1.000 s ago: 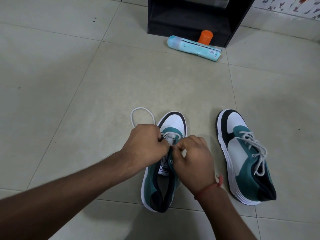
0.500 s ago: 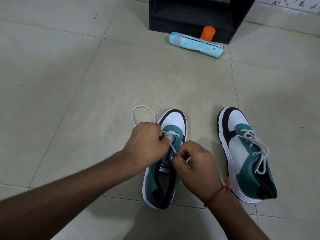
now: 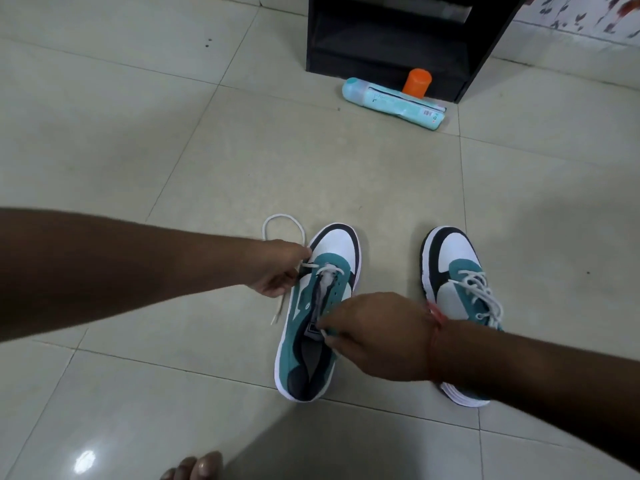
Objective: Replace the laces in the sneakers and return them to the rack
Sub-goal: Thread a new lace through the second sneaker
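Two teal, white and black sneakers stand on the tiled floor, toes pointing away from me. The left sneaker [image 3: 318, 306] has only a white lace [image 3: 282, 223] through its lowest eyelets. My left hand [image 3: 277, 268] grips that lace beside the shoe's left side; a loop lies on the floor beyond it and the tip hangs below. My right hand [image 3: 377, 336] pinches the other lace end over the shoe's right eyelet row, near the tongue. The right sneaker [image 3: 453, 289] is fully laced, its heel half hidden by my right forearm.
A black rack [image 3: 398, 39] stands at the back, its lower shelf open toward me. A pale blue bottle [image 3: 391, 103] lies on the floor before it, with an orange cap [image 3: 416, 83] behind. My toes [image 3: 197, 467] show at the bottom edge.
My left hand has slid off the shoe to its left side, drawing the lace out. My right hand has moved back toward the tongue. The view has shifted closer.
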